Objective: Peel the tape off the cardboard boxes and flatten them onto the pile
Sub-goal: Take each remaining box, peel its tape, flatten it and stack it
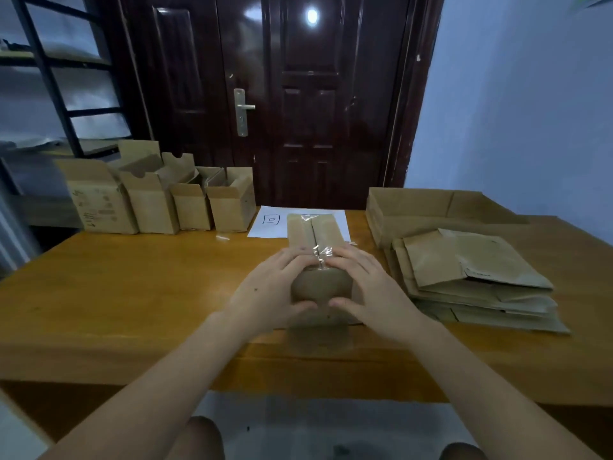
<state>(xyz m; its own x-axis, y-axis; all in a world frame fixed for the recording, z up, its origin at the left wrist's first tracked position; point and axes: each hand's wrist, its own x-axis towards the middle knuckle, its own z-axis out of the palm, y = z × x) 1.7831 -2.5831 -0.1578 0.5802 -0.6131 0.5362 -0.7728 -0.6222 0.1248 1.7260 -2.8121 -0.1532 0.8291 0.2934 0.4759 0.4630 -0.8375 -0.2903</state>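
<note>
Obs., left to right.

Far left of the worktop (132, 280): a row of open boxes (159, 200), flaps up, standing close together, not yet flattened.

Centre: the taped box (315, 237) sits on the worktop directly in front of the person, its far end over a white sheet of paper (268, 222). Left hand (268, 293) grips its near left corner, fingers curled over the top edge, thumb on the near face. Right hand (374, 293) holds the opposite corner likewise. The fingertips of both meet at a crumpled end of clear tape (321, 253) on the top seam; which hand actually pinches it I cannot tell, as the frame is soft there.

Appearance: plain brown corrugated card, long and narrow, top flaps meeting in a central seam with a glossy strip running along it.

Handling, judged: light and probably empty. The walls are stiff but would dent under a hard squeeze. The tape is thin, slippery and liable to tear. Best hold: steady the box by its corners, take the lifted tape end and pull low along the seam.

Right: the pile of flattened boxes (474, 280), with a shallow open carton (431, 207) behind it.
</note>
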